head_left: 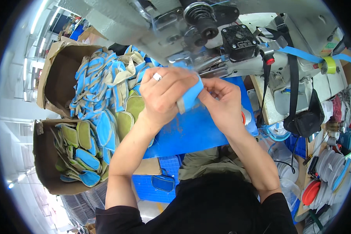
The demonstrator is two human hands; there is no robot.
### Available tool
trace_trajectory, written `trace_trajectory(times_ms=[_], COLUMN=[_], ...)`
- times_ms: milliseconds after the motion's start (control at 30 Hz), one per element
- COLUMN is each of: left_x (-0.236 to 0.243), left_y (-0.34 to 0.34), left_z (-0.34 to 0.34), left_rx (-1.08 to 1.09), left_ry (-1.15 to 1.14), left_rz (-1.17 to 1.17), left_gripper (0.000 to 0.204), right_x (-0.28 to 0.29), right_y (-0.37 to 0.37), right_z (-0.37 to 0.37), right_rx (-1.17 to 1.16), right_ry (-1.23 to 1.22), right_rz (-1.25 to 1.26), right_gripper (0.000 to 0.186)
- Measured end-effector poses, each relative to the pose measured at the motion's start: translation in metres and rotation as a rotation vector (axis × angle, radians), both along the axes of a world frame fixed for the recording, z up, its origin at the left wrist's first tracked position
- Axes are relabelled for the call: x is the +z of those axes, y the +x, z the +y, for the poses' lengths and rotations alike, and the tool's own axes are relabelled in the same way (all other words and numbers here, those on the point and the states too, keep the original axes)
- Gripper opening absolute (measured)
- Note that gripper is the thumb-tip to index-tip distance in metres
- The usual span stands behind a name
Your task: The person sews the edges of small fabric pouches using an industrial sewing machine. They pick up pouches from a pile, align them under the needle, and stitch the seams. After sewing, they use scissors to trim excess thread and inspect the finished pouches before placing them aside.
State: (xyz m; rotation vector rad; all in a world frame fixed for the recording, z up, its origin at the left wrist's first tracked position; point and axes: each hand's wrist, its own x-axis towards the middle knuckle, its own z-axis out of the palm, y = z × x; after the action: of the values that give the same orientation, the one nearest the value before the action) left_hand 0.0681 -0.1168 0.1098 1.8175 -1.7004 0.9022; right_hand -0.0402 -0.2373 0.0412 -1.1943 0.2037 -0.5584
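Observation:
A small blue fabric piece with a grey edge is held between my hands, just below the sewing machine head. My left hand, with a ring on one finger, is closed over its left side, fingers bent. From the right, my right hand pinches the edge of the piece between thumb and fingers. The far end of the fabric by the needle area is blurred and partly covered by my left hand. Under both hands lies a blue work surface.
Left of the work surface, one carton stands beside blue-and-grey fabric strips; another carton holds green and blue rounded pieces. Blue tape runs past a yellow-green ring at right. A black strap hangs there.

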Motion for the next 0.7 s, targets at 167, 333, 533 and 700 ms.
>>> trace_trajectory(times_ms=[167,333,533,700], left_x=[-0.017,-0.004,-0.004,0.015], left_y=[-0.014,-0.038,-0.024,-0.031], left_z=[0.013,0.029,0.014,0.009], left_rx=[0.233,-0.129,-0.028,0.012], left_ry=[-0.12,-0.357,-0.174,-0.363], left_rz=[0.246,2.1,1.671,2.181], left_gripper=[0.026,0.021,0.022,0.021], right_x=[0.001,0.001,-0.002,-0.013], right_y=[0.002,0.003,-0.002,0.001], right_z=[-0.004,-0.001,-0.004,-0.004], right_rx=[-0.07,-0.151,-0.24,-0.294], right_ry=[-0.085,-0.189,-0.294,-0.43], right_rz=[0.02,-0.043,-0.067,-0.086], right_gripper=[0.014,0.016,0.017,0.018])
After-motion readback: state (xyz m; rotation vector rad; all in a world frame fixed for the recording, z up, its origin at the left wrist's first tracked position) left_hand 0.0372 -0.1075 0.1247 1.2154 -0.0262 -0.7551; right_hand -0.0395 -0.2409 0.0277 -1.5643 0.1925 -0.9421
